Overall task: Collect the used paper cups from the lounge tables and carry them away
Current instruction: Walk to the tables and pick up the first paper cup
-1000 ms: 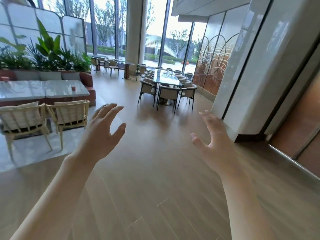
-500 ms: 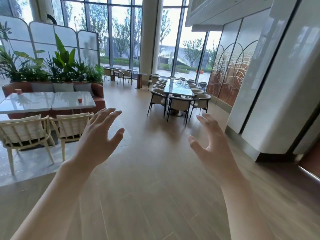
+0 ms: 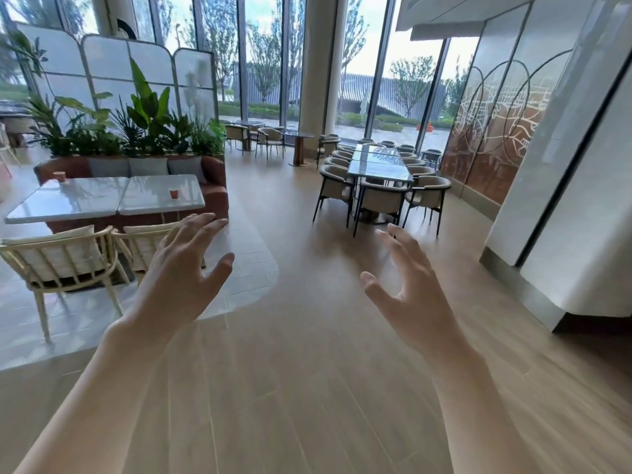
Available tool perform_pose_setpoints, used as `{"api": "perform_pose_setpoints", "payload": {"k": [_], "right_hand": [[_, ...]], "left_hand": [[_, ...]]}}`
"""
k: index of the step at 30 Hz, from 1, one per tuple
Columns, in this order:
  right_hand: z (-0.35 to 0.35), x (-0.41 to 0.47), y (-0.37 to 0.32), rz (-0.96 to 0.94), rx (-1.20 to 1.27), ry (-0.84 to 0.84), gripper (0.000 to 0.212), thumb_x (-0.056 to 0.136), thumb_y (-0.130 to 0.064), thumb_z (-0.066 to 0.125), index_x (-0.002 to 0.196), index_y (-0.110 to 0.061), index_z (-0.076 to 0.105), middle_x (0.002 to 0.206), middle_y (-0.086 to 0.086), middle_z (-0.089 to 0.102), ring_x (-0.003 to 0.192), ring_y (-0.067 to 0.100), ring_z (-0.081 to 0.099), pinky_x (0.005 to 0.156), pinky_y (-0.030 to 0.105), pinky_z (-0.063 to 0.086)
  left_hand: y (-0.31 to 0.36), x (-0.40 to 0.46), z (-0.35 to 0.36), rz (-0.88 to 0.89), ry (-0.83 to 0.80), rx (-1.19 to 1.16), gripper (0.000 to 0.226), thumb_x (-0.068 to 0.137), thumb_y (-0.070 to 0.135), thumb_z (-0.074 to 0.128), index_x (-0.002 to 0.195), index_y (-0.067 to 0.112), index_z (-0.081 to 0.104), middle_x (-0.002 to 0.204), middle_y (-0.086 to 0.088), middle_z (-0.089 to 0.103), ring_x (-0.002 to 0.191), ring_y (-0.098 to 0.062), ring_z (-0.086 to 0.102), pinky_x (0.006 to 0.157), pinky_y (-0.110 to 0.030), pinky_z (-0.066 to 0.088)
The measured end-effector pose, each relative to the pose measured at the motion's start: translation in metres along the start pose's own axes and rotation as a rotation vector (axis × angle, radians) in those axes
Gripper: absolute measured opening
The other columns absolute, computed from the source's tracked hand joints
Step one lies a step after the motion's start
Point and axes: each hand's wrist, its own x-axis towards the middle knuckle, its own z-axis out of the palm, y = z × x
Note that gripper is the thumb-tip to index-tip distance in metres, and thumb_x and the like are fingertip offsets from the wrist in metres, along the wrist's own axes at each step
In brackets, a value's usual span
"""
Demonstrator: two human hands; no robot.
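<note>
Two small red paper cups stand on the white lounge tables (image 3: pixel 89 203) at the left. One paper cup (image 3: pixel 174 193) is near the right end of the nearer table top, the other paper cup (image 3: pixel 59 176) at the far left corner. My left hand (image 3: pixel 184 278) is raised in front of me with fingers spread and holds nothing. My right hand (image 3: pixel 407 289) is raised beside it, fingers relaxed, also empty. Both hands are well short of the tables, over the wooden floor.
Two pale wooden chairs (image 3: pixel 61 258) stand at the near side of the tables, a red sofa (image 3: pixel 212 186) and planter behind. A long glass table (image 3: pixel 376 165) ringed with dark chairs lies ahead right. A white wall (image 3: pixel 564 206) juts in on the right.
The view has turned left and tilted up, bringing the lounge tables and cups nearer and more central. Both hands stay raised and empty, in much the same pose.
</note>
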Motion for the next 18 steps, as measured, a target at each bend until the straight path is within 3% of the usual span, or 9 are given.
{"api": "perform_pose_setpoints", "payload": {"k": [3,13,18], "right_hand": [[0.020,0.031,0.015,0.013,-0.028,0.001,0.074,0.093,-0.063,0.052,0.160,-0.038,0.035,0.170,-0.020,0.022,0.158,0.007,0.020,0.126,0.053,0.030],[0.103,0.159,0.039,0.098,-0.149,0.017,0.074,0.093,-0.065,0.050,0.160,-0.038,0.035,0.171,-0.019,0.021,0.159,0.008,0.017,0.129,0.050,0.022],[0.146,0.197,0.039,0.162,-0.120,0.078,0.075,0.091,-0.062,0.050,0.160,-0.037,0.037,0.169,-0.019,0.025,0.157,0.005,0.020,0.127,0.051,0.027]], "left_hand": [[-0.020,0.033,0.023,0.022,-0.011,-0.016,0.063,0.099,0.047,0.055,0.155,0.021,0.050,0.163,-0.002,0.044,0.156,-0.024,0.031,0.125,-0.053,0.031],[-0.113,0.178,0.085,0.069,-0.056,-0.064,0.059,0.101,0.035,0.067,0.156,0.022,0.050,0.164,-0.004,0.044,0.155,-0.026,0.033,0.125,-0.053,0.032],[-0.153,0.208,0.111,-0.032,-0.035,-0.198,0.059,0.100,0.032,0.069,0.155,0.029,0.051,0.163,0.005,0.044,0.154,-0.020,0.034,0.124,-0.045,0.031]]}}
